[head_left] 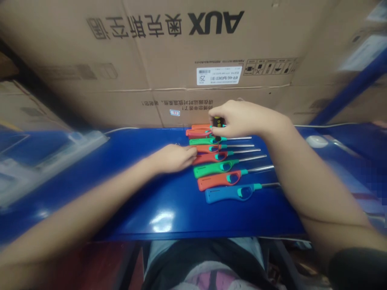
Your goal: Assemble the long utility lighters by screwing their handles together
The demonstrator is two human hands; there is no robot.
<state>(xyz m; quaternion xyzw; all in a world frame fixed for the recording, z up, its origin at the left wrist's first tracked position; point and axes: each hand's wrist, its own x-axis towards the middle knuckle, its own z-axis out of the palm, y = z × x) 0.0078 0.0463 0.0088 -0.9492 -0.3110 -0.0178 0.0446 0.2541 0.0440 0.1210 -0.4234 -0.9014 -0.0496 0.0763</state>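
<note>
Several long-necked gas lighters lie in a row on the blue table, handles to the left and metal tubes to the right. Nearest me is a blue lighter [225,194], then an orange lighter [216,181] and a green lighter [210,168]. My left hand [173,158] has its fingers closed at the handle ends of a red lighter [208,158] and the orange lighter [205,148] behind it. Above the far lighters, my right hand [234,117] grips a short black-and-yellow screwdriver [218,121], pointing down. Its tip cannot be made out clearly.
A large cardboard box [169,56] with upside-down print stands along the back edge of the blue table [145,201]. At right lies a white rounded object [317,141], beside a blue post [350,88]. A blurred clear plastic object [60,157] is at left.
</note>
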